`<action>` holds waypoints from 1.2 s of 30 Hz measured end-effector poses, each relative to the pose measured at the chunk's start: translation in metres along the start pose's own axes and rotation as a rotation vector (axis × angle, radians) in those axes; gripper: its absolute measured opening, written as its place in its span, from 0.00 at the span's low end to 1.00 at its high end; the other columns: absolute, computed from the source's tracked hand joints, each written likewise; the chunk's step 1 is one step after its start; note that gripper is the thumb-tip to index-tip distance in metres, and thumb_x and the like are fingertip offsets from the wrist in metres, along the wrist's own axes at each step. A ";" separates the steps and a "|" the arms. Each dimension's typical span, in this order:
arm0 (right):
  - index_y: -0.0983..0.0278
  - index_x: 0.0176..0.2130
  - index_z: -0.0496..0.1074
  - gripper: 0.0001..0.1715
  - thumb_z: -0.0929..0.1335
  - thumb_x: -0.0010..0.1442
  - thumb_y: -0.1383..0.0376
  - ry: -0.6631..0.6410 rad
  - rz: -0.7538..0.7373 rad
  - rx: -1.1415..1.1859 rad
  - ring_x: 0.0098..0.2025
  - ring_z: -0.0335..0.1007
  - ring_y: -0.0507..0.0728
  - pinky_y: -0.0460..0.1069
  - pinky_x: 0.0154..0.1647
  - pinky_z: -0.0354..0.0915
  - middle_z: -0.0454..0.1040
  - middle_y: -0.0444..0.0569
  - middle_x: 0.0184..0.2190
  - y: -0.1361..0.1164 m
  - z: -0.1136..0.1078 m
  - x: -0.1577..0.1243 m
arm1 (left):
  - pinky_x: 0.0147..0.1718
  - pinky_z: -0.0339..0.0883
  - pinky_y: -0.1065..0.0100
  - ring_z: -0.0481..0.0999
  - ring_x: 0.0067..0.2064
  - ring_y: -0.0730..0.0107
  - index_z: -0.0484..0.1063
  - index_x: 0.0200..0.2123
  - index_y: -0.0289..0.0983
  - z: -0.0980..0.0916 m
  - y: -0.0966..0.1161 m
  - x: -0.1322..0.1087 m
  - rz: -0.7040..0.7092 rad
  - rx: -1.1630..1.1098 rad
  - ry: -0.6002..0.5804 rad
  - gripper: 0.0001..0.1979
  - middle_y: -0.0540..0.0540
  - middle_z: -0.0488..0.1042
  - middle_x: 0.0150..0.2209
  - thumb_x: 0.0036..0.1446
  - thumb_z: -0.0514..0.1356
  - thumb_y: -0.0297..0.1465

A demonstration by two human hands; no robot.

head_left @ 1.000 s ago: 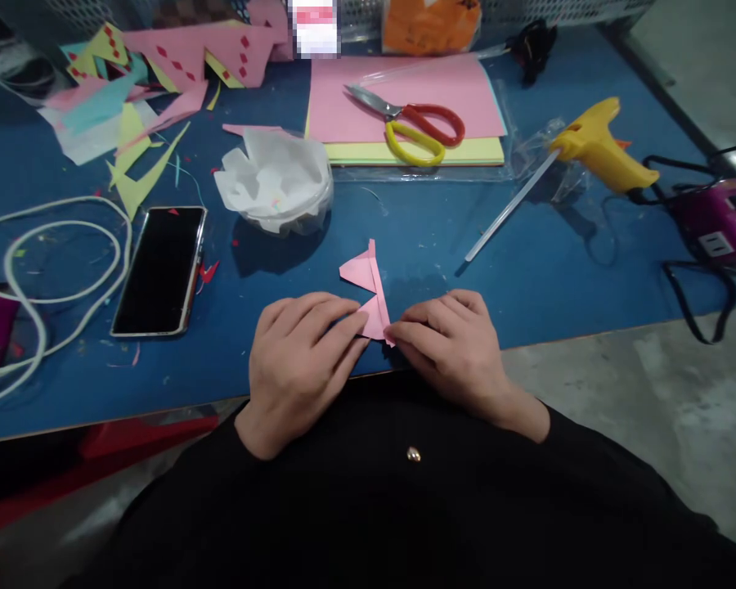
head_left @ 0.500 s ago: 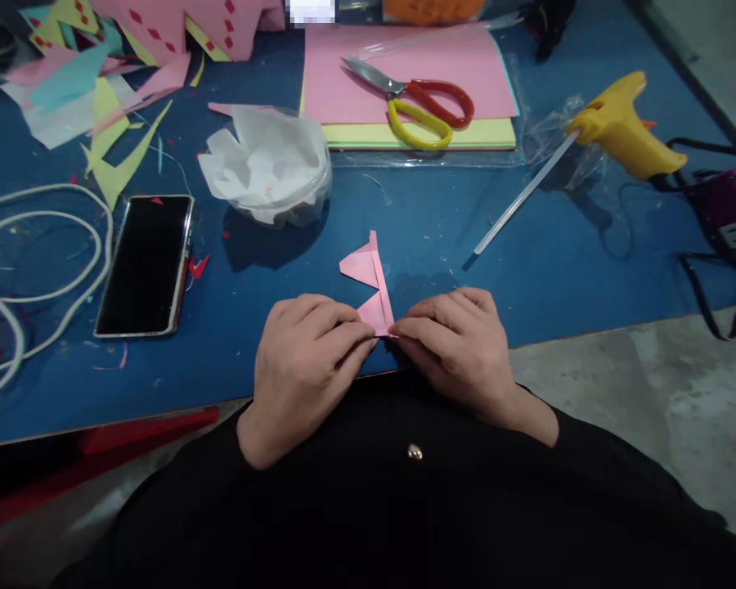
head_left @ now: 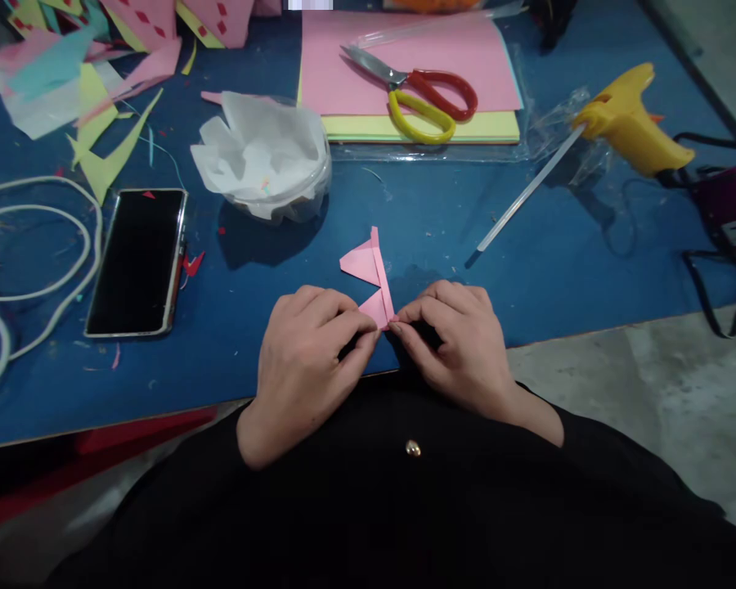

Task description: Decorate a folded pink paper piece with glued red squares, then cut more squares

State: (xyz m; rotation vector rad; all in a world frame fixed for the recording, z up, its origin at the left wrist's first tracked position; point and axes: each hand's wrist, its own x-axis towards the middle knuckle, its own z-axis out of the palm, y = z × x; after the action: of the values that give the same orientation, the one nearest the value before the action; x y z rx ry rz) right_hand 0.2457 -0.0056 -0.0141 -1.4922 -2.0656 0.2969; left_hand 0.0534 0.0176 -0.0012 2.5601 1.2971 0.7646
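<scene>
A pink paper piece (head_left: 361, 263) with a folded strip along its right side and pointed flaps toward the left lies over the blue table (head_left: 417, 200). My left hand (head_left: 316, 356) pinches its near end between thumb and forefinger. Close beside it, my right hand (head_left: 457, 352) pinches the strip's near corner, thumb and forefinger together. The fingertips of both hands nearly meet there and hide that end of the paper.
Beyond the paper stands a white paper bowl (head_left: 270, 155). Scissors (head_left: 414, 90) lie on pink and yellow sheets (head_left: 325, 61). On the right is a yellow glue gun (head_left: 631, 123) with a glue stick. To the left are a phone (head_left: 138, 262), a white cable (head_left: 55, 327) and paper scraps (head_left: 107, 155).
Both hands keep their pinch at the near end of the pink paper. Their thumbs have shifted, and gaps now show between thumbs and forefingers. The whole view has tilted slightly.
</scene>
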 end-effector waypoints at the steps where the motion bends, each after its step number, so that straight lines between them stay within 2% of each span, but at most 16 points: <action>1: 0.62 0.33 0.75 0.08 0.68 0.66 0.64 0.001 0.004 0.000 0.34 0.70 0.58 0.54 0.40 0.57 0.73 0.45 0.29 0.000 0.000 0.000 | 0.35 0.63 0.58 0.75 0.37 0.62 0.77 0.32 0.41 0.000 0.000 0.000 0.000 0.001 0.002 0.06 0.48 0.79 0.33 0.63 0.63 0.30; 18: 0.61 0.30 0.69 0.08 0.69 0.63 0.66 0.029 0.064 -0.028 0.33 0.69 0.58 0.55 0.40 0.57 0.72 0.45 0.29 -0.006 0.005 0.001 | 0.34 0.62 0.56 0.74 0.36 0.59 0.74 0.30 0.40 0.003 0.001 0.002 -0.012 0.039 -0.001 0.08 0.48 0.78 0.31 0.63 0.62 0.31; 22: 0.62 0.37 0.69 0.02 0.69 0.62 0.67 0.045 0.100 0.004 0.36 0.70 0.58 0.55 0.42 0.58 0.74 0.46 0.32 -0.006 0.007 0.000 | 0.35 0.61 0.56 0.74 0.36 0.59 0.73 0.30 0.41 0.003 0.002 0.002 -0.024 0.052 -0.008 0.08 0.48 0.78 0.31 0.63 0.62 0.31; 25: 0.63 0.42 0.67 0.08 0.69 0.60 0.67 0.074 0.134 0.039 0.33 0.69 0.56 0.55 0.43 0.60 0.73 0.46 0.33 -0.006 0.008 -0.001 | 0.35 0.62 0.56 0.75 0.36 0.59 0.73 0.30 0.41 0.003 0.002 0.001 -0.029 0.056 -0.008 0.07 0.47 0.78 0.31 0.63 0.62 0.32; 28: 0.63 0.43 0.66 0.10 0.68 0.60 0.68 0.074 0.141 0.054 0.33 0.68 0.56 0.55 0.42 0.60 0.73 0.46 0.33 -0.006 0.008 -0.002 | 0.35 0.62 0.57 0.75 0.36 0.60 0.74 0.33 0.41 0.003 0.001 -0.001 -0.024 0.057 0.019 0.05 0.48 0.78 0.33 0.64 0.62 0.32; 30: 0.63 0.43 0.66 0.09 0.67 0.60 0.69 0.066 0.141 0.057 0.33 0.68 0.56 0.55 0.41 0.60 0.73 0.47 0.33 -0.005 0.008 -0.001 | 0.34 0.62 0.58 0.76 0.36 0.60 0.77 0.38 0.41 0.002 0.001 -0.004 0.052 0.080 0.042 0.03 0.48 0.79 0.33 0.64 0.62 0.31; 33: 0.63 0.42 0.66 0.08 0.66 0.60 0.69 0.065 0.136 0.061 0.34 0.68 0.57 0.55 0.41 0.60 0.72 0.46 0.32 -0.004 0.008 0.000 | 0.34 0.62 0.58 0.76 0.37 0.60 0.77 0.48 0.38 -0.001 0.001 -0.008 0.256 0.156 0.029 0.10 0.47 0.80 0.34 0.64 0.62 0.30; 36: 0.63 0.42 0.66 0.08 0.66 0.60 0.69 0.071 0.127 0.067 0.33 0.69 0.56 0.55 0.41 0.61 0.72 0.46 0.31 -0.003 0.007 -0.001 | 0.36 0.63 0.58 0.76 0.38 0.60 0.77 0.50 0.34 -0.004 0.003 -0.009 0.373 0.252 -0.009 0.12 0.45 0.80 0.36 0.65 0.61 0.31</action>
State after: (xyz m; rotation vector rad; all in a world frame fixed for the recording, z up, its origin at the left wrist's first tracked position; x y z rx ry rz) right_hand 0.2393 -0.0065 -0.0188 -1.5737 -1.8908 0.3541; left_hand 0.0484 0.0082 -0.0001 3.0567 0.9764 0.6823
